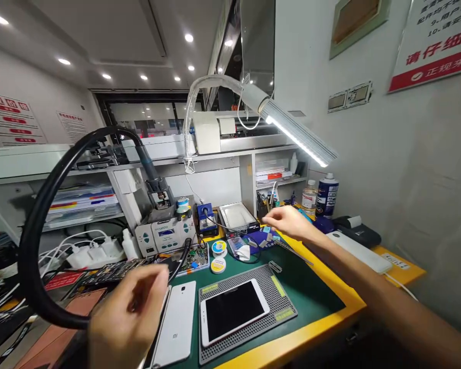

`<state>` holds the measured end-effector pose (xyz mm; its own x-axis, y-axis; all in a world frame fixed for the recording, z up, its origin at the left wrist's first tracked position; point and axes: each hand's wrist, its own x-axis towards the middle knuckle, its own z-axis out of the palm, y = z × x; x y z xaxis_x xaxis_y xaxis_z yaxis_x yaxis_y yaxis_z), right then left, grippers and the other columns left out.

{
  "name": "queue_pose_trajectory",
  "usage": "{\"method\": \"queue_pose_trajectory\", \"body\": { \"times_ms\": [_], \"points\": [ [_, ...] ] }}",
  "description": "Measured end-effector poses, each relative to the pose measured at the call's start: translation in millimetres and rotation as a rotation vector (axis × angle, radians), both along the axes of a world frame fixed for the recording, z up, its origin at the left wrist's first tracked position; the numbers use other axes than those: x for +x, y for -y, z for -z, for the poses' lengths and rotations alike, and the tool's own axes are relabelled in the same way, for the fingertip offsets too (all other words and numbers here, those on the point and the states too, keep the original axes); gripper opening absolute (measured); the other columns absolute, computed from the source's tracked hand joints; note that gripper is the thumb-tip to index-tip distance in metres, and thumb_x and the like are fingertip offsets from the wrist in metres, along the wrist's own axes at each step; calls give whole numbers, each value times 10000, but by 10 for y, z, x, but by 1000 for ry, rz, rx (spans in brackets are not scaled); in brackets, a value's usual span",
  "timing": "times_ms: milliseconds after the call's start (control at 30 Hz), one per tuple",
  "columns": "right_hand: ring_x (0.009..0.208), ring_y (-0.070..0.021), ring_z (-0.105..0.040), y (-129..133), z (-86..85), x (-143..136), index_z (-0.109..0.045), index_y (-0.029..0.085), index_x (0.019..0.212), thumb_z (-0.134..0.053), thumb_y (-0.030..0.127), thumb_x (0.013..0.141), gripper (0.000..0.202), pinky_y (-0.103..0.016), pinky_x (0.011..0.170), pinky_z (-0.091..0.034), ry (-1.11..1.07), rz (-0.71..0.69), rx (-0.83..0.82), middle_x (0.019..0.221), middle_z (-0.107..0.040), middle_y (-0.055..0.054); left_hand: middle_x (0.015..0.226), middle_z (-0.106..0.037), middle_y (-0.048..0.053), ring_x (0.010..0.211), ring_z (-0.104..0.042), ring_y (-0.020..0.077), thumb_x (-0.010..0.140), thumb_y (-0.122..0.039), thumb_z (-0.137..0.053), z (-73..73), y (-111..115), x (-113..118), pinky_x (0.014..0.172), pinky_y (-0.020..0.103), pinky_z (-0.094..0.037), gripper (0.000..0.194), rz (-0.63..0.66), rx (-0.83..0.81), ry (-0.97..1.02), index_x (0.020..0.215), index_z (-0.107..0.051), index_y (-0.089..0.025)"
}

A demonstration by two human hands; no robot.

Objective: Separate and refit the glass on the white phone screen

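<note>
My left hand (128, 312) is raised at the lower left, blurred, with its fingers curled and thumb tip close to them; no object shows in it. Near it lies a white phone back cover (176, 323) with an MI mark. My right hand (288, 221) reaches toward the back of the bench, fingers bent into a pinch; whatever they hold, if anything, is hidden. It is close to a dark holder of hand tools (263, 205). Between the hands, a white-framed tablet (234, 310) with a dark screen lies on a grey perforated mat (286, 302).
A black flexible hose (26, 246) arches at the left. Solder spools (218, 265), a circuit board tray (197, 256), a grey rework station (165, 236) and a soldering iron stand (206, 218) line the back. A lit lamp (297, 133) hangs above. Bottles (326, 197) stand right.
</note>
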<state>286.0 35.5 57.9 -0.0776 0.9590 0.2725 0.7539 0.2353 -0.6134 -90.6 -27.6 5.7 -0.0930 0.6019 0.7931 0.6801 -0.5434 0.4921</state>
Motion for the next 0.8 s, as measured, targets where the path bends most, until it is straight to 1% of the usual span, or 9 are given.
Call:
{"method": "queue_pose_trajectory", "body": {
  "times_ms": [33, 67, 133, 233, 367, 500, 667, 733, 800],
  "points": [
    [891, -194, -664, -184, 8, -41, -672, 162, 995, -596, 393, 983, 244, -381, 823, -552, 69, -8, 8, 1008, -689, -43, 716, -705, -18, 580, -643, 131, 876, -393, -635, -82, -129, 147, 516, 216, -486, 205, 24, 42, 6, 906, -704, -202],
    [967, -212, -657, -356, 30, -93, -657, 163, 1086, -611, 365, 979, 233, -410, 861, -550, 134, -25, 14, 1117, -669, -64, 689, -687, -20, 563, -623, 126, 881, -365, -631, -140, -272, 271, 513, 214, -475, 179, 13, 92, 35, 894, -692, -197],
    [1066, -242, -632, -646, 89, -206, -621, 179, 1204, -621, 344, 975, 283, -452, 911, -537, 250, -59, 31, 1250, -620, -88, 610, -627, -32, 501, -557, 118, 878, -326, -627, -164, -539, 423, 492, 221, -447, 149, -1, 154, 51, 860, -680, -188],
    [1119, -262, -611, -958, 166, -321, -585, 186, 1274, -626, 340, 972, 341, -481, 934, -527, 386, -117, 40, 1315, -582, -101, 597, -612, -30, 480, -535, 115, 872, -267, -629, -34, -760, 432, 500, 229, -437, 102, -17, 229, 36, 833, -667, -180],
    [1102, -258, -619, -1219, 254, -336, -576, 186, 1285, -623, 342, 974, 351, -474, 919, -537, 502, -140, -1, 1308, -584, -101, 659, -647, -10, 522, -566, 119, 866, -208, -630, 136, -752, 288, 548, 234, -452, 52, -9, 278, -6, 858, -668, -174],
    [1069, -247, -632, -1312, 360, -328, -583, 185, 1273, -619, 347, 977, 340, -459, 900, -546, 563, -182, -36, 1278, -600, -97, 645, -629, -27, 516, -547, 116, 871, -196, -612, 142, -679, 245, 546, 234, -449, 56, 92, 197, -94, 841, -659, -191],
    [1075, -251, -630, -1178, 458, -380, -582, 185, 1275, -622, 353, 974, 347, -465, 908, -541, 587, -231, 3, 1276, -601, -97, 637, -614, -35, 505, -513, 116, 889, -208, -590, 112, -620, 313, 526, 238, -429, 89, 218, 49, -177, 823, -648, -201],
    [1095, -259, -622, -1109, 456, -394, -575, 185, 1287, -626, 353, 971, 361, -477, 921, -533, 583, -228, 33, 1293, -592, -100, 651, -621, -31, 522, -522, 118, 894, -209, -589, 109, -604, 325, 539, 238, -432, 90, 247, 11, -191, 826, -647, -200],
    [1125, -269, -608, -1049, 402, -383, -569, 186, 1299, -629, 354, 969, 375, -493, 942, -520, 569, -215, 68, 1320, -578, -104, 661, -628, -30, 533, -532, 118, 898, -214, -589, 111, -603, 321, 547, 236, -436, 94, 272, -11, -196, 825, -646, -200]
  ]
}}
